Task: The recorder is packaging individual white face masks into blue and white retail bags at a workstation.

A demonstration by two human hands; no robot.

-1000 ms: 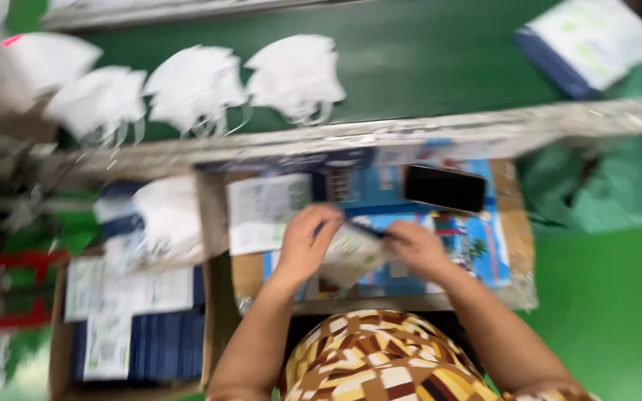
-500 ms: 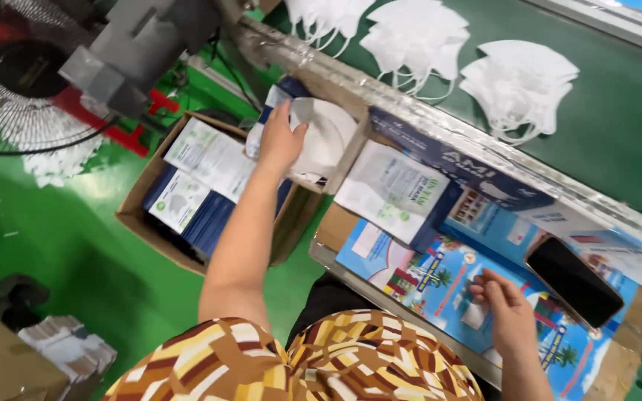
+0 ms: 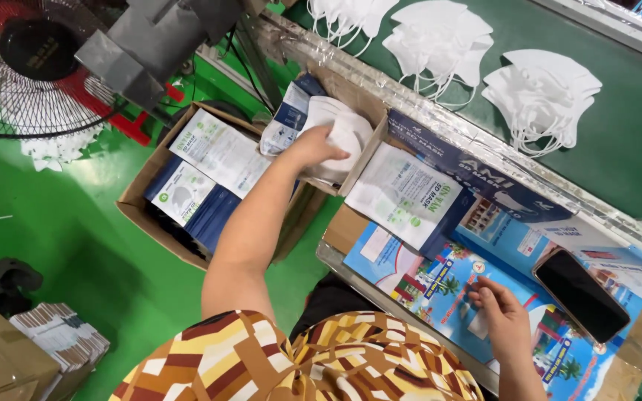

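My left hand [image 3: 313, 147] reaches out to a stack of white folded face masks [image 3: 347, 134] in a cardboard box and grips them from the top. My right hand [image 3: 503, 315] rests on a colourful printed sheet [image 3: 425, 278] on the work surface, fingers curled over a small pale piece that I cannot make out. A white-and-blue mask pouch [image 3: 403, 197] lies between the two hands.
A black phone [image 3: 581, 293] lies right of my right hand. Piles of white masks [image 3: 540, 93] sit on the green belt [image 3: 633, 148] beyond a taped rail. A cardboard box of flat pouches [image 3: 202, 178] stands on the green floor, a fan [image 3: 27, 70] at far left.
The view swung left and down. My left hand left the work surface, reached to the mask stack in the box and closed on it. My right hand stayed on the printed sheet.
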